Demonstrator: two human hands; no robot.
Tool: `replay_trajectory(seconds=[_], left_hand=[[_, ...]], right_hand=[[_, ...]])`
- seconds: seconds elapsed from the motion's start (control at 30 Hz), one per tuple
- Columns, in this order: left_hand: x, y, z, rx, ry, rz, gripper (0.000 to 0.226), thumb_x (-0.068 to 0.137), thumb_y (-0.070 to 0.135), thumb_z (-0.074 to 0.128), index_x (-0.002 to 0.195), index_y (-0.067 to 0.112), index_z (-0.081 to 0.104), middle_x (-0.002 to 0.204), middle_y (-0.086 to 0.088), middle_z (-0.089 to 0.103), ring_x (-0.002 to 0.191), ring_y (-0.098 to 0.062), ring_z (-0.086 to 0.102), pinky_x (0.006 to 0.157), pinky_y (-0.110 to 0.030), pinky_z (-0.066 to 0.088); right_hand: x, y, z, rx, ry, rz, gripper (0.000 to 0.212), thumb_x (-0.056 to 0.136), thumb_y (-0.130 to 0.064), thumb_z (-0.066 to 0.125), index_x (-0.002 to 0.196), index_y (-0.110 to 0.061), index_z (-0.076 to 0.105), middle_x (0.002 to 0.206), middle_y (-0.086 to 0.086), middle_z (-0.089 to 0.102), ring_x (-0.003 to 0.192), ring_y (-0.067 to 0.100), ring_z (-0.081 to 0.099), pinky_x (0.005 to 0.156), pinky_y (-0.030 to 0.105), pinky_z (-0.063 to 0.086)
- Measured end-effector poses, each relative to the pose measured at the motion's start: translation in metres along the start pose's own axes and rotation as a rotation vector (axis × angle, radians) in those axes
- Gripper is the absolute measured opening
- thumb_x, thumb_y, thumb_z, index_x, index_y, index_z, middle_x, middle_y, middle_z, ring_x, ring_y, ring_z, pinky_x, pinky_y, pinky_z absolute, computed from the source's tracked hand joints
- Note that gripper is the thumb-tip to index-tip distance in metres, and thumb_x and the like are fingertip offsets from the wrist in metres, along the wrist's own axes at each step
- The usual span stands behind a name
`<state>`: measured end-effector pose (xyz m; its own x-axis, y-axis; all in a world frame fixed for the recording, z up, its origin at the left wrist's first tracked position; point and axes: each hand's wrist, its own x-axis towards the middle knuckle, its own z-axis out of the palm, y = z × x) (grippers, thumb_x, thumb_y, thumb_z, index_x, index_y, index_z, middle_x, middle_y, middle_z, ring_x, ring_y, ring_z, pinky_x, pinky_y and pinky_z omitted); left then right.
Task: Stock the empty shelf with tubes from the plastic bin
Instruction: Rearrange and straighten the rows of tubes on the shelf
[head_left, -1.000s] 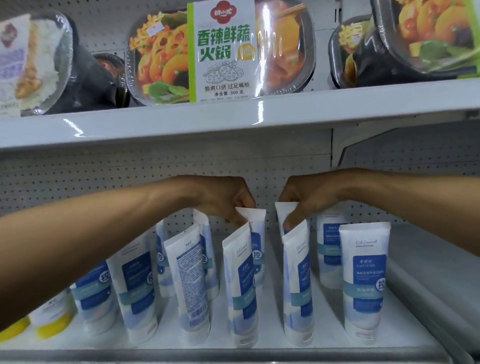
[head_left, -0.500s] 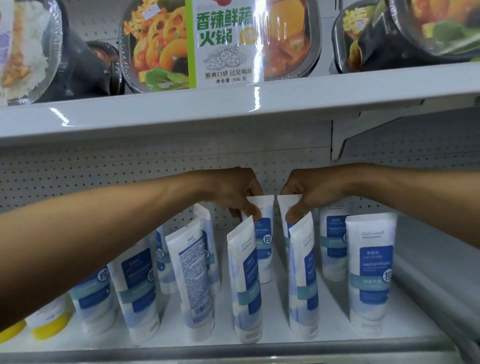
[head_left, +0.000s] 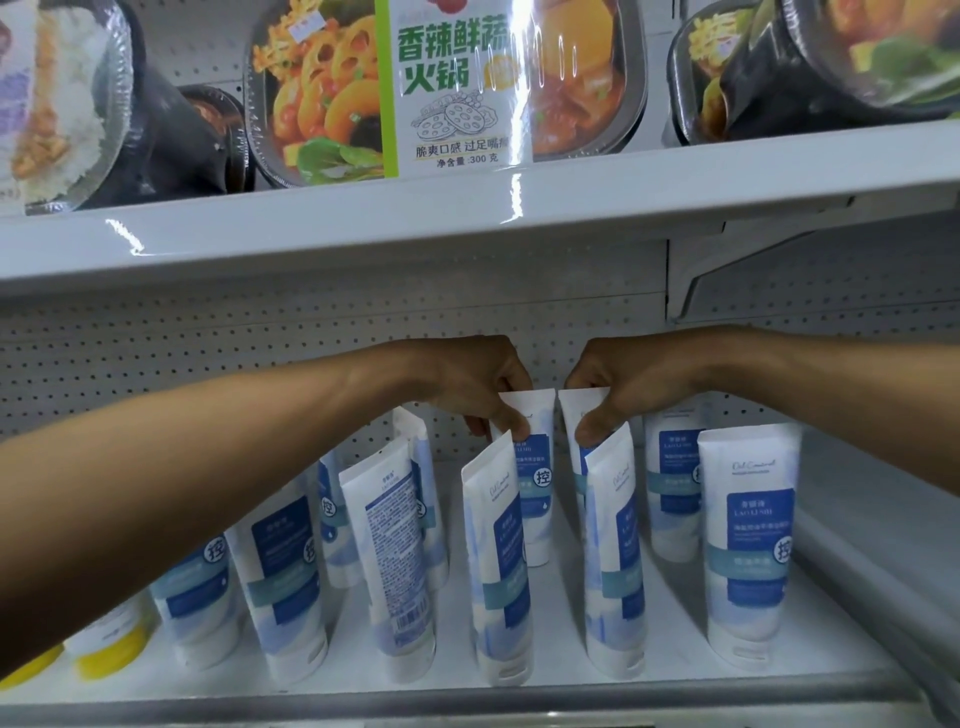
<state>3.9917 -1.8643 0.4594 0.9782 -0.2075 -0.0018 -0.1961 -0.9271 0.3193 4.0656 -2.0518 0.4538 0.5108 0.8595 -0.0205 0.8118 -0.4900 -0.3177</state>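
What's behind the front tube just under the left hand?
A second tube, upright, top pinched by the left hand. The front tube covers its lower left side.

Front tubes (head_left: 500, 571) screen back row (head_left: 537, 499), bare shelf (head_left: 560, 631) lanes between columns

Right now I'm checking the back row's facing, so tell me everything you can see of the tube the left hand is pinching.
The tube is white, soft-looking plastic with a blue label panel, a pale teal band and a round badge. It stands roughly upright, cap down, flat crimped end up, at the back of the white shelf. The left hand pinches its crimp, thumb in front. A front-row tube hides its lower left.
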Motion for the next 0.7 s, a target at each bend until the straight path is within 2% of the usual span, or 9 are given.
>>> replay_trajectory(seconds=[0.17, 0.33, 0.4, 0.53, 0.7], left_hand=[[-0.0006, 0.0014, 0.0004, -0.046, -0.036, -0.011, 0.021, 0.082, 0.019, 0.075, 0.102, 0.015, 0.069, 0.093, 0.007, 0.071, 0.075, -0.003, 0.068, 0.068, -0.017, 0.056], [-0.0009, 0.0001, 0.0008, -0.083, -0.047, -0.001, 0.026, 0.081, 0.016, 0.076, 0.106, 0.01, 0.07, 0.097, 0.002, 0.073, 0.081, -0.008, 0.069, 0.071, -0.02, 0.057], [-0.0013, -0.0001, 0.001, -0.088, -0.044, 0.005, 0.024, 0.081, 0.016, 0.076, 0.104, 0.012, 0.07, 0.096, 0.004, 0.072, 0.081, -0.008, 0.069, 0.072, -0.022, 0.058], [-0.0026, 0.0011, 0.0016, -0.09, -0.042, 0.012, 0.014, 0.081, 0.017, 0.076, 0.093, 0.019, 0.07, 0.085, 0.011, 0.071, 0.071, -0.003, 0.068, 0.065, -0.017, 0.054], [-0.0029, 0.0045, 0.0018, -0.058, -0.034, -0.006, 0.025, 0.082, 0.019, 0.076, 0.105, 0.012, 0.07, 0.092, 0.007, 0.071, 0.077, -0.006, 0.068, 0.07, -0.02, 0.057]], right_hand=[[-0.0014, -0.0031, -0.0005, -0.03, -0.01, 0.03, 0.029, 0.082, -0.032, 0.073, 0.102, -0.012, 0.071, 0.099, -0.001, 0.073, 0.092, 0.013, 0.068, 0.084, 0.026, 0.055], [-0.0008, -0.0008, 0.0002, -0.025, -0.011, 0.064, 0.031, 0.079, -0.031, 0.077, 0.105, -0.015, 0.07, 0.099, -0.007, 0.073, 0.088, 0.004, 0.068, 0.078, 0.017, 0.056], [-0.0008, -0.0001, 0.0008, -0.026, -0.005, 0.062, 0.033, 0.079, -0.03, 0.077, 0.106, -0.013, 0.07, 0.101, -0.005, 0.073, 0.091, 0.007, 0.068, 0.08, 0.018, 0.056], [-0.0016, 0.0, 0.0012, -0.021, -0.009, 0.054, 0.034, 0.078, -0.029, 0.078, 0.106, -0.012, 0.071, 0.102, -0.003, 0.074, 0.092, 0.01, 0.069, 0.085, 0.025, 0.056], [-0.0013, -0.0007, 0.0013, -0.041, -0.006, 0.067, 0.035, 0.078, -0.03, 0.078, 0.107, -0.013, 0.07, 0.102, -0.004, 0.074, 0.091, 0.009, 0.069, 0.086, 0.026, 0.056]])
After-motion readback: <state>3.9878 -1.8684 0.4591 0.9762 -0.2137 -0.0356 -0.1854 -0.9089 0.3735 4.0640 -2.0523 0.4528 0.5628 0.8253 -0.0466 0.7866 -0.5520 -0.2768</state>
